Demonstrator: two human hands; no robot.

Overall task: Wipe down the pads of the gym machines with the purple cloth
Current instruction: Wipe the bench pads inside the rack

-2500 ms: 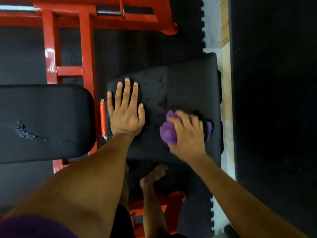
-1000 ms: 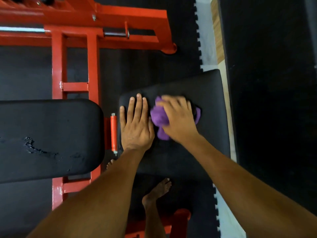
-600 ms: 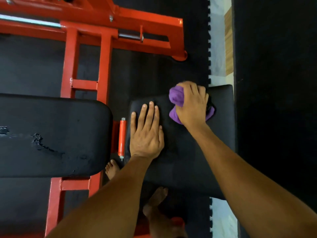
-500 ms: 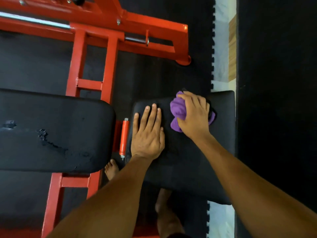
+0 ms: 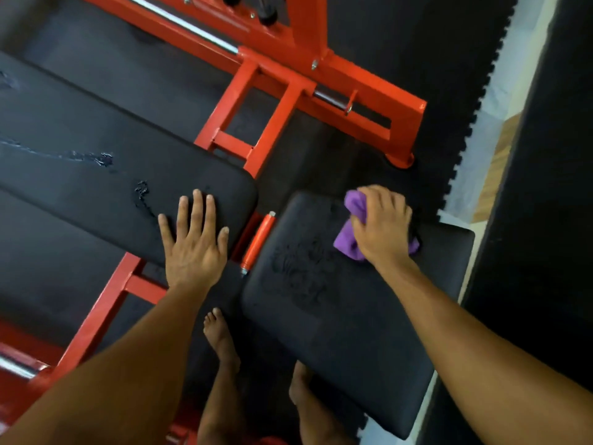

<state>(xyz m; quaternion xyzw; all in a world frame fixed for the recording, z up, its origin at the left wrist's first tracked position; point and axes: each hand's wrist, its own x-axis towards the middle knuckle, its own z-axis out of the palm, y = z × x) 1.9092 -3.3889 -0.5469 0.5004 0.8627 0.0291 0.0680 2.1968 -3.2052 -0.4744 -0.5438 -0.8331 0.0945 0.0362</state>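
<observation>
A black interlocking rubber floor mat point(image 5: 369, 33) with a toothed edge covers the room's floor beneath a red painted steel machine frame point(image 5: 285, 101), and pale floor with a strip of wood shows past that edge beside a dark wall. The right hand point(image 5: 383, 228) clutches the crumpled purple cloth point(image 5: 351, 231) against the far end of the small black cushioned seat pad point(image 5: 346, 316), whose surface is cracked and worn, while the left hand point(image 5: 194, 244) lies flat with fingers spread on the long black backrest pad point(image 5: 96, 162), which is torn in places. No writing is legible
</observation>
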